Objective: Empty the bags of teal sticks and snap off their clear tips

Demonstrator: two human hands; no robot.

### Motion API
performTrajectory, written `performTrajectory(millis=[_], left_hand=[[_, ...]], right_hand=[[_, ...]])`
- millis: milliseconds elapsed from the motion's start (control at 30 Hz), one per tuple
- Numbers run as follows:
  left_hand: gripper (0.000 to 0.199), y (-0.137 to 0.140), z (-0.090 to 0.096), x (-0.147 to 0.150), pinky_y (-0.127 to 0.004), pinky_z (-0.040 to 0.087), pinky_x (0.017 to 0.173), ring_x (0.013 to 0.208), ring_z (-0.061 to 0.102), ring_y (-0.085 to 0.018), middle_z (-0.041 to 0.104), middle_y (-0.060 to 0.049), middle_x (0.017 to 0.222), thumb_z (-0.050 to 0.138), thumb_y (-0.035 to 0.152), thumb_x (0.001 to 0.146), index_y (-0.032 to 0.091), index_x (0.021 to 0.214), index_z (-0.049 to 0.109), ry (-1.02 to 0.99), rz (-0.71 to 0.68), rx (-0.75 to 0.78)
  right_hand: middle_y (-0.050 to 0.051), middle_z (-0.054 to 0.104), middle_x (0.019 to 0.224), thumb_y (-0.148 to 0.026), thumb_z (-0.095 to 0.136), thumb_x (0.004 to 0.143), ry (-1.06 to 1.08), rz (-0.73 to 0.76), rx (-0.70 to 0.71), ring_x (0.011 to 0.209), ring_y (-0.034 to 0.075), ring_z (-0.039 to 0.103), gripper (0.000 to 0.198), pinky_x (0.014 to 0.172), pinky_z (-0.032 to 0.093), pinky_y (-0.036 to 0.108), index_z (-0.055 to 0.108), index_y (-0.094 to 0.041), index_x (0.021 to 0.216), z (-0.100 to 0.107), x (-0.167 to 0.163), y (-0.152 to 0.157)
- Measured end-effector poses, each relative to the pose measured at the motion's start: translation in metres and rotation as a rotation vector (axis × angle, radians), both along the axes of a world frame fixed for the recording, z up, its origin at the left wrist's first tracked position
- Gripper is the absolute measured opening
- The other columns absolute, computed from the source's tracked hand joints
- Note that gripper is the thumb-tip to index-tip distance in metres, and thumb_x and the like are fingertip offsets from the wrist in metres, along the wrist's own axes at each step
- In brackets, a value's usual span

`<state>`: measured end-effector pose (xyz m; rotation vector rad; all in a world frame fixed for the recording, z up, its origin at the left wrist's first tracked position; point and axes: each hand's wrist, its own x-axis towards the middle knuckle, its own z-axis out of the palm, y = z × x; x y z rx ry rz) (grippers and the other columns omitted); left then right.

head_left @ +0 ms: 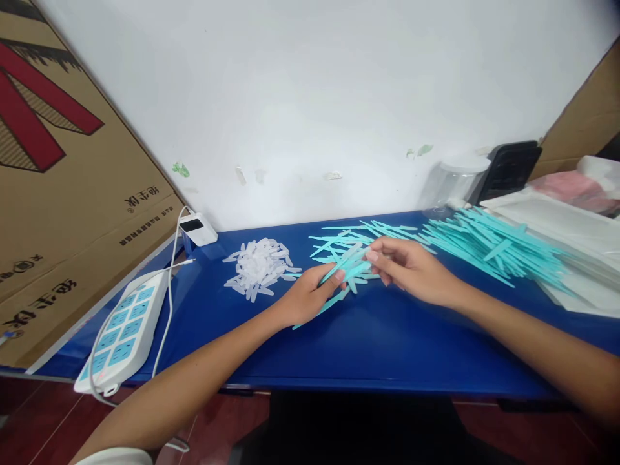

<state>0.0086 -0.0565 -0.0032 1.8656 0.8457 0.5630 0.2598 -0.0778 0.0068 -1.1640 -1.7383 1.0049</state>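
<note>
My left hand [314, 290] is closed around a few slim teal plastic sticks [343, 263], which point up and to the right. Some of their far ends look whitish and translucent. My right hand [404, 265] has thumb and forefinger pinched at those far ends; what lies between the fingertips is too small to make out. Behind and below both hands, more teal sticks lie loosely scattered [334, 242] on the blue table [387, 342]. Left of my left hand is a heap of small translucent caps [259, 266].
A large pile of teal sticks [489, 245] lies at the right, partly on a white tray [581, 232]. A clear container [458, 181] stands by the wall. On the left are a power strip [128, 329], a cable [168, 310], a small white device [198, 228] and a cardboard box [72, 194].
</note>
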Motion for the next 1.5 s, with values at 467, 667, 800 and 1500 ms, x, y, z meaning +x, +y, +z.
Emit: performTrajectory(millis=[467, 667, 800, 1500], left_hand=[[0.056, 0.001, 0.009, -0.001, -0.026, 0.030, 0.059, 0.058, 0.038, -0.012, 0.041, 0.004, 0.063, 0.043, 0.063, 0.108, 0.017, 0.092, 0.070, 0.004, 0.071, 0.176], [0.051, 0.000, 0.013, 0.004, -0.026, 0.031, 0.061, 0.060, 0.039, -0.013, 0.040, 0.004, 0.065, 0.043, 0.058, 0.109, 0.018, 0.091, 0.068, -0.017, 0.066, 0.222], [0.053, 0.002, 0.013, 0.000, -0.026, 0.031, 0.061, 0.061, 0.040, -0.013, 0.040, 0.003, 0.066, 0.041, 0.059, 0.109, 0.017, 0.091, 0.068, -0.007, 0.071, 0.234], [0.047, 0.018, 0.035, -0.025, -0.017, 0.018, 0.044, 0.046, 0.016, -0.004, 0.022, 0.011, 0.057, 0.065, 0.055, 0.100, 0.019, 0.076, 0.047, -0.550, 0.077, -0.280]], right_hand=[[0.002, 0.066, 0.069, -0.070, 0.075, 0.086, 0.079, -0.044, -0.026, 0.050, 0.011, 0.054, 0.053, 0.042, 0.043, 0.024, 0.066, -0.019, 0.094, 0.008, 0.002, 0.001], [0.003, 0.067, 0.070, -0.070, 0.075, 0.087, 0.047, -0.056, 0.029, 0.051, 0.011, 0.055, 0.051, 0.044, 0.044, 0.025, 0.069, -0.019, 0.091, 0.017, 0.001, 0.000], [0.004, 0.067, 0.070, -0.071, 0.074, 0.086, 0.018, -0.082, 0.053, 0.051, 0.011, 0.054, 0.053, 0.044, 0.042, 0.026, 0.069, -0.019, 0.090, 0.023, 0.010, 0.003], [0.006, 0.079, 0.084, -0.041, 0.068, 0.093, -0.170, 0.164, 0.181, 0.075, 0.016, 0.068, 0.027, 0.071, 0.047, 0.027, 0.077, -0.016, 0.090, -0.008, -0.066, 0.055]])
